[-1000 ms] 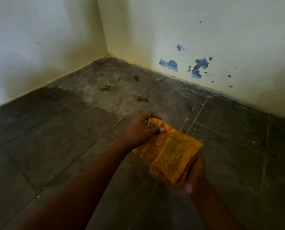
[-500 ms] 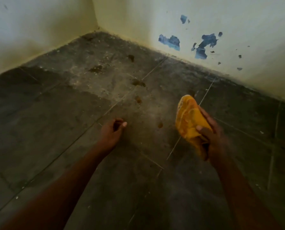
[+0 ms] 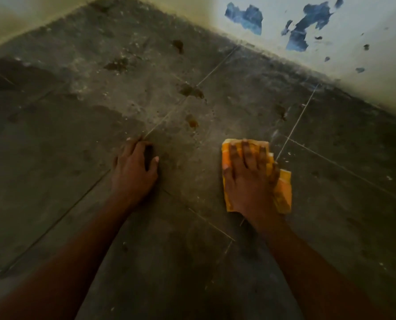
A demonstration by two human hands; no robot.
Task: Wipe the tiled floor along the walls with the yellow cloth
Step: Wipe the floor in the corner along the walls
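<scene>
The folded yellow cloth [image 3: 284,188] lies flat on the dark tiled floor [image 3: 100,139]. My right hand [image 3: 250,176] presses down on it with fingers spread, covering most of it. My left hand [image 3: 132,169] rests on the floor to the left of the cloth, knuckles curled, holding nothing. The floor is dusty and bears several brown stains [image 3: 191,91] between my hands and the corner.
Two pale walls meet at a corner at the top. The right wall [image 3: 365,72] has patches of peeled blue paint [image 3: 245,17]. A dark grimy band runs along the wall bases. Pale grout lines cross the tiles.
My left hand let go of the cloth and went down to the floor. My right hand brought the cloth down flat onto the tile. The view moved closer to the floor.
</scene>
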